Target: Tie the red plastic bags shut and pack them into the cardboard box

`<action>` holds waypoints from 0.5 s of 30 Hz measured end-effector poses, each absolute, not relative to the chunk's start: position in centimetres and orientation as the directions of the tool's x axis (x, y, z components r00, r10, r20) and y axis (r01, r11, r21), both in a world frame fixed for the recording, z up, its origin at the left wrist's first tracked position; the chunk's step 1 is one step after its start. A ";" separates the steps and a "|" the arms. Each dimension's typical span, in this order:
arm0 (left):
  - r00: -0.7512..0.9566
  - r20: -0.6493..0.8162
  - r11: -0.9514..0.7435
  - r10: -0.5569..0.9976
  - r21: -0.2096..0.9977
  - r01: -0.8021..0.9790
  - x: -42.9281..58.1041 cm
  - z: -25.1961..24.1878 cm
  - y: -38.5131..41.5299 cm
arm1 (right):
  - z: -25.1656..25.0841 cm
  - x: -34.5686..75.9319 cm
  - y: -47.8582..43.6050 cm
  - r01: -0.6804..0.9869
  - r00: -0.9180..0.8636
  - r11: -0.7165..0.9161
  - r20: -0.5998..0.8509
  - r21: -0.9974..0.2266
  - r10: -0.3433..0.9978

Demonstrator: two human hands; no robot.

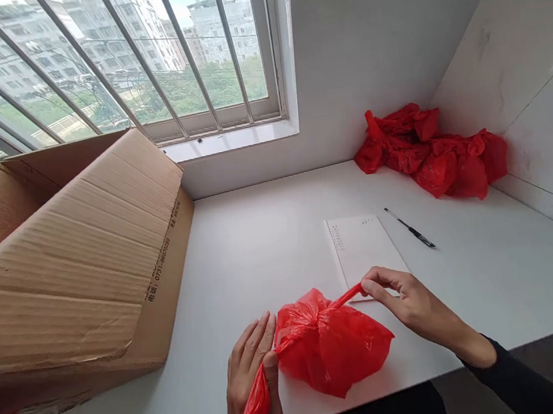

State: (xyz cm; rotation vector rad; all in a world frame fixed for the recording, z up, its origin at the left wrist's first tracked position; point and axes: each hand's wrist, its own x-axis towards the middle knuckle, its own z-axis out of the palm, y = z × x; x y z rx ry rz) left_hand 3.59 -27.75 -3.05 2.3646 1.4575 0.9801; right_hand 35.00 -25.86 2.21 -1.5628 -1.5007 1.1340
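Observation:
A full red plastic bag rests near the front edge of the white table, its neck knotted or twisted at the top. My left hand is at the bag's left side, with one red handle held under the thumb and its loose end hanging over the palm. The other handle is stretched up to the right, pinched between the thumb and fingertips of my right hand. What is inside the bag cannot be seen.
An open cardboard box stands at the left. Behind my right hand lie a white notebook and a black pen. Crumpled red bags sit in the back right corner. A barred window is behind the table.

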 end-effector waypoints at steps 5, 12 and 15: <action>0.483 0.387 -0.618 0.786 0.479 0.623 7.2 -0.5 -26.9 | 2.6 32.4 -26.0 0.308 -0.094 -0.071 -0.105 -0.949 0.990; 0.462 0.586 -0.691 0.666 0.253 0.677 11.2 -6.9 -26.3 | -4.8 29.0 -27.4 0.509 -0.023 0.163 0.176 -0.845 0.984; 0.354 0.769 -0.686 0.533 0.147 0.713 12.6 -13.4 -25.2 | -9.0 28.5 -26.5 0.636 -0.052 0.284 0.328 -0.717 0.943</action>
